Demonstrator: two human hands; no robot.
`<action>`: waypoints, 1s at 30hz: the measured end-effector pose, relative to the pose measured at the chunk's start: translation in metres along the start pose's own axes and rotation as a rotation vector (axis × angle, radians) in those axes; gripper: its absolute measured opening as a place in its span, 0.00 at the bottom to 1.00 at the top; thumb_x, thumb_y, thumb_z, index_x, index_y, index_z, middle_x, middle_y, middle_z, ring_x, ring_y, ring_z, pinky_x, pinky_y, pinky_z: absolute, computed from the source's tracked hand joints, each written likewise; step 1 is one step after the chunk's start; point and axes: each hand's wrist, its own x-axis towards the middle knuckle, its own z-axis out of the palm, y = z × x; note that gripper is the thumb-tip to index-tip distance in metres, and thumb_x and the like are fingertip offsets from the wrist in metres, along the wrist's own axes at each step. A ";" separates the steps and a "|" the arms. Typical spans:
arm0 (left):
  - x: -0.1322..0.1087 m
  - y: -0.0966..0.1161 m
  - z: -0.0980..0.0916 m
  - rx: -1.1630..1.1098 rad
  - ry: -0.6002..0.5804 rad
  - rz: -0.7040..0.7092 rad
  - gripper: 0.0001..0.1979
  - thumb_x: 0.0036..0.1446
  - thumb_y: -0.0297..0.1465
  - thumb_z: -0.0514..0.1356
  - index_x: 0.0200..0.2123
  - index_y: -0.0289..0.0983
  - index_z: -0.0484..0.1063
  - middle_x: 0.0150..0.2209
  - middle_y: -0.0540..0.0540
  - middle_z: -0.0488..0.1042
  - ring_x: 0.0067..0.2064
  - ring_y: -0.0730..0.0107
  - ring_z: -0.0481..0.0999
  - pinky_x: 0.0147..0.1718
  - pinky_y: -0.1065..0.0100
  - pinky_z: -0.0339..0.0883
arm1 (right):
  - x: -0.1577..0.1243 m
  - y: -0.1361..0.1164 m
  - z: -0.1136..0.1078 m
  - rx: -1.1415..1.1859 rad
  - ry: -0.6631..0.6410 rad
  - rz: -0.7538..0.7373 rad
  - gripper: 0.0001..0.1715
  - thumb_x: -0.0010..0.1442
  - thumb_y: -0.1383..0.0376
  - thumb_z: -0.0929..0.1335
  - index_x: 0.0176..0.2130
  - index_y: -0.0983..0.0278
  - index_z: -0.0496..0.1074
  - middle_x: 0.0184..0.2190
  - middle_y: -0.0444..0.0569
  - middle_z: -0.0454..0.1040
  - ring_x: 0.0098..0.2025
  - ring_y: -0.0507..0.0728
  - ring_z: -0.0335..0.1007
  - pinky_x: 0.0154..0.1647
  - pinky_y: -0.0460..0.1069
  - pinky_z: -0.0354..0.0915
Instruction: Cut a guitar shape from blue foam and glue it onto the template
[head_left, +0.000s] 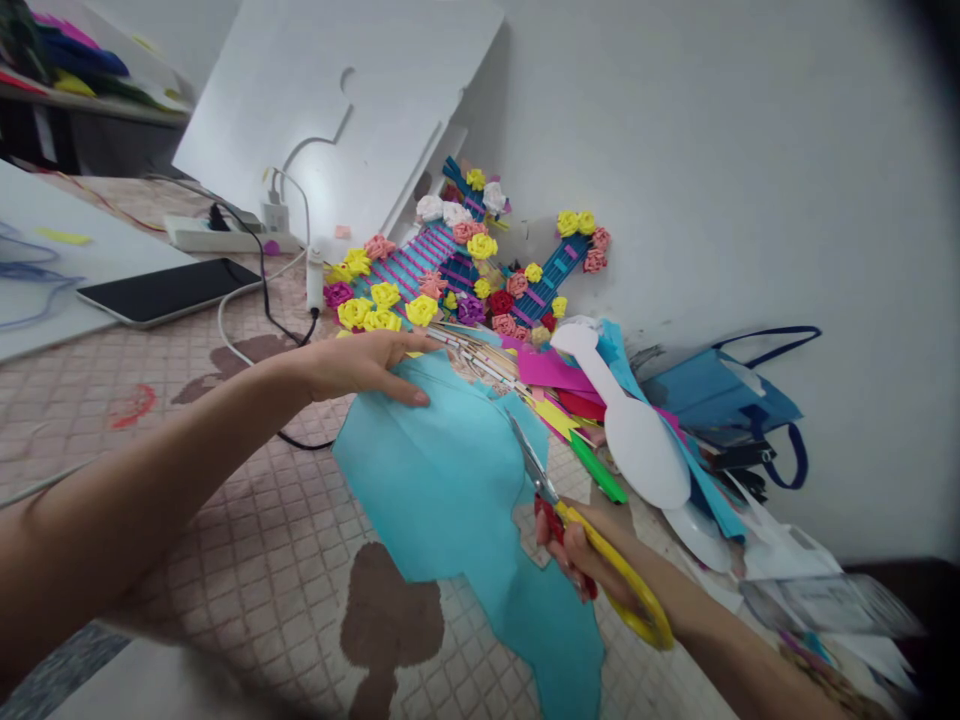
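A light blue paper sheet (442, 480) with an irregular outline stretches across the middle of the tiled-pattern surface. My left hand (367, 365) grips its upper edge, thumb on top, while the other fingers go partly out of sight behind it. In my right hand (574, 550) is a pair of scissors (551, 490) with one yellow and one red handle loop. Their metal blades point up and left, lying along a cut in the sheet's right part. A strip of blue hangs to the right of the cut and runs down toward the bottom.
Behind the sheet stand blue woven pieces (420, 260) with paper flowers. To the right are a white spoon-shaped cutout (645, 450), a green marker (598, 468) and a blue bag (727, 390). At left lie a dark tablet (169, 290), cables and a power strip (214, 235).
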 end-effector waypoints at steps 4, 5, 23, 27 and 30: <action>-0.001 0.000 -0.002 0.051 0.025 0.000 0.39 0.48 0.31 0.68 0.62 0.39 0.58 0.39 0.47 0.79 0.44 0.62 0.78 0.44 0.66 0.70 | 0.001 -0.004 0.001 0.007 0.009 -0.002 0.35 0.60 0.36 0.55 0.35 0.63 0.63 0.22 0.38 0.55 0.18 0.46 0.53 0.17 0.42 0.58; -0.001 0.000 -0.002 0.059 0.020 0.001 0.39 0.49 0.32 0.68 0.63 0.39 0.58 0.40 0.47 0.79 0.44 0.61 0.78 0.43 0.66 0.70 | 0.002 -0.005 0.001 0.012 0.006 -0.003 0.35 0.60 0.36 0.55 0.34 0.63 0.63 0.22 0.38 0.55 0.18 0.46 0.53 0.17 0.42 0.58; -0.002 0.000 -0.005 0.073 0.034 0.000 0.37 0.48 0.33 0.68 0.61 0.40 0.60 0.45 0.46 0.78 0.46 0.59 0.77 0.43 0.66 0.71 | 0.003 0.003 0.005 0.061 0.045 0.054 0.35 0.55 0.33 0.56 0.32 0.61 0.60 0.17 0.34 0.53 0.14 0.45 0.47 0.12 0.41 0.54; -0.004 0.001 -0.005 0.051 0.031 -0.003 0.37 0.48 0.33 0.69 0.61 0.41 0.60 0.45 0.46 0.78 0.46 0.60 0.78 0.42 0.67 0.71 | 0.004 -0.006 0.006 0.040 0.066 0.099 0.30 0.55 0.37 0.60 0.29 0.61 0.59 0.14 0.34 0.53 0.13 0.45 0.47 0.12 0.41 0.53; -0.004 0.002 -0.005 0.034 0.029 -0.008 0.37 0.48 0.32 0.68 0.61 0.41 0.59 0.45 0.46 0.78 0.45 0.60 0.78 0.42 0.67 0.71 | 0.005 -0.016 0.007 0.022 0.084 0.166 0.25 0.55 0.43 0.61 0.26 0.61 0.58 0.13 0.35 0.54 0.13 0.45 0.50 0.11 0.40 0.51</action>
